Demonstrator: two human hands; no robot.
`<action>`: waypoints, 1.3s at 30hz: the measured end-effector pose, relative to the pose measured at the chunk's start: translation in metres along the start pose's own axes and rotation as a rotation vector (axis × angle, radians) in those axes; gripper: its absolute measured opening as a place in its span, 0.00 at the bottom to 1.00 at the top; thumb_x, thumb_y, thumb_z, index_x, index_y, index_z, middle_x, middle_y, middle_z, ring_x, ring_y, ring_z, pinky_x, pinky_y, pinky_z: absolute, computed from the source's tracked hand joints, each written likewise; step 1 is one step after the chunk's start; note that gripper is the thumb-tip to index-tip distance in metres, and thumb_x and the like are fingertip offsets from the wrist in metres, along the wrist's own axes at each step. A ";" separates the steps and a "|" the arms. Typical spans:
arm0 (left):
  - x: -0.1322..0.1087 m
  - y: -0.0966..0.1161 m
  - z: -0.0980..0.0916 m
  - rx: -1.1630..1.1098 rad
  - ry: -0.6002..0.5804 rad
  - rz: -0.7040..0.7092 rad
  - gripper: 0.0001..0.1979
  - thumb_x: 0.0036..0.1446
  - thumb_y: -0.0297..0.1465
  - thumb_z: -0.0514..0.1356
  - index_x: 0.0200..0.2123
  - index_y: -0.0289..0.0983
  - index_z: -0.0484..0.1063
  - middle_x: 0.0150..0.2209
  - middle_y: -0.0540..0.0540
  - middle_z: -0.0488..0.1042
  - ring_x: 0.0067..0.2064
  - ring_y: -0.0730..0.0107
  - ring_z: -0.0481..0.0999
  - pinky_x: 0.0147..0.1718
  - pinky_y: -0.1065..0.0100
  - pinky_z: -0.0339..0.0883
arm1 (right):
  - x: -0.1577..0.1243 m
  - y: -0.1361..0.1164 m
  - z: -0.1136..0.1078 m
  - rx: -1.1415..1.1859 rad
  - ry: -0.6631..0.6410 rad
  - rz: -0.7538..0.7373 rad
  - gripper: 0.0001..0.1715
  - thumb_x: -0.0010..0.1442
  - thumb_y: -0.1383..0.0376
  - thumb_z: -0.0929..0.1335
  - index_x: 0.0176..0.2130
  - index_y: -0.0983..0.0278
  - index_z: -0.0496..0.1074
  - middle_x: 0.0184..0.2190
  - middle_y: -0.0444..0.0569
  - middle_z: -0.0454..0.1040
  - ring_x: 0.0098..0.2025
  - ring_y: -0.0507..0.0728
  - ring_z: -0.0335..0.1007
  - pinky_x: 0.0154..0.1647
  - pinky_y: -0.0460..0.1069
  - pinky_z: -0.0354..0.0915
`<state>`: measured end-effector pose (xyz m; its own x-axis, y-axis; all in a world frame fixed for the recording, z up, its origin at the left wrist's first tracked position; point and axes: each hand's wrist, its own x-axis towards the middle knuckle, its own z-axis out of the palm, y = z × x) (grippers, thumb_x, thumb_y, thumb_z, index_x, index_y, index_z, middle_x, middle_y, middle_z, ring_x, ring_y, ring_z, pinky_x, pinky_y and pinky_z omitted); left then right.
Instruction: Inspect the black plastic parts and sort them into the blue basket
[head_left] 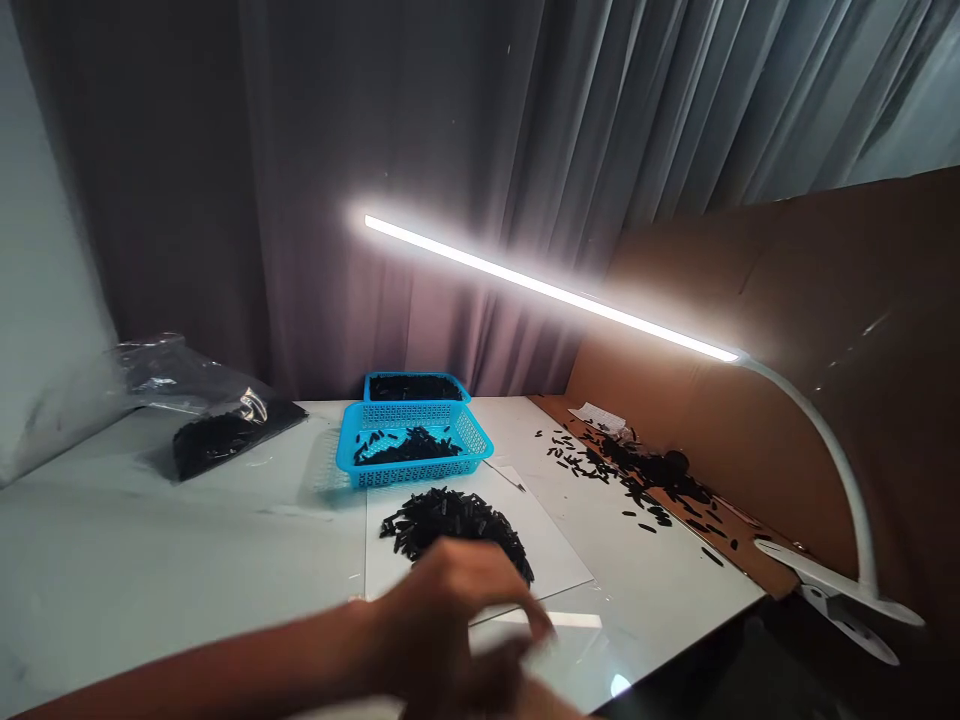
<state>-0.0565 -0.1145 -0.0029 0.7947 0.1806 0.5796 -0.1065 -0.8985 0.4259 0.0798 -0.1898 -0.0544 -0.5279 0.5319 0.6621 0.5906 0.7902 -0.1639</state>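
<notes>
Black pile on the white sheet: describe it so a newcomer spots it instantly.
On the white tabletop, find the white sheet just in front of the blue plastic baskets. The pile of black pieces lies on that sheet, right behind the blurred hand. Unlike its neighbours, it's one dense, uncontained arc, not in a basket or scattered across the cardboard.

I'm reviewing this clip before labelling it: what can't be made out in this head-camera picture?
Head view:
- The upper hand: motion blur hides whether it holds anything.
- The lower hand: blurred and cut off by the bottom edge.
- The black pieces on the white board: too small to identify.
- The rear blue basket: its lower part is hidden by the front blue basket.
</notes>
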 end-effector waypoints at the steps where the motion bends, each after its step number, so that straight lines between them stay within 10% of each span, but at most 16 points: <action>1: 0.005 -0.018 -0.010 0.084 0.055 -0.168 0.06 0.64 0.31 0.58 0.39 0.40 0.76 0.38 0.48 0.80 0.39 0.67 0.78 0.42 0.67 0.71 | 0.008 0.015 -0.005 -0.011 -0.025 0.022 0.13 0.67 0.60 0.67 0.50 0.60 0.73 0.48 0.51 0.75 0.44 0.58 0.74 0.43 0.55 0.73; 6: 0.000 -0.096 -0.033 0.248 0.039 -0.414 0.08 0.58 0.31 0.63 0.41 0.38 0.78 0.39 0.45 0.79 0.42 0.58 0.77 0.40 0.62 0.69 | 0.055 0.085 -0.028 -0.134 -0.136 0.343 0.13 0.66 0.71 0.63 0.38 0.63 0.78 0.32 0.51 0.79 0.33 0.57 0.74 0.35 0.51 0.66; 10: -0.011 -0.118 -0.029 0.231 -0.005 -0.438 0.05 0.56 0.30 0.64 0.36 0.39 0.80 0.33 0.48 0.79 0.35 0.64 0.76 0.35 0.67 0.67 | 0.072 0.119 -0.023 -0.063 -0.206 0.433 0.08 0.50 0.74 0.74 0.31 0.62 0.80 0.27 0.47 0.80 0.30 0.58 0.75 0.31 0.48 0.64; 28: 0.006 -0.097 -0.048 0.037 0.269 -0.446 0.07 0.60 0.34 0.63 0.34 0.39 0.80 0.32 0.49 0.81 0.32 0.69 0.76 0.29 0.70 0.63 | 0.063 0.116 -0.013 0.524 0.280 0.557 0.07 0.57 0.62 0.74 0.37 0.61 0.78 0.33 0.47 0.81 0.36 0.56 0.79 0.42 0.52 0.73; 39: 0.010 -0.087 -0.052 0.009 0.314 -0.418 0.07 0.59 0.34 0.64 0.32 0.38 0.80 0.32 0.48 0.81 0.32 0.69 0.77 0.28 0.70 0.65 | 0.063 0.114 -0.017 0.654 0.320 0.562 0.11 0.55 0.57 0.75 0.35 0.62 0.79 0.32 0.48 0.81 0.35 0.57 0.78 0.41 0.54 0.74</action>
<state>-0.0699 -0.0141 0.0019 0.5506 0.6347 0.5422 0.1879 -0.7271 0.6603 0.1245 -0.0717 -0.0191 -0.0158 0.8574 0.5144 0.1948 0.5072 -0.8395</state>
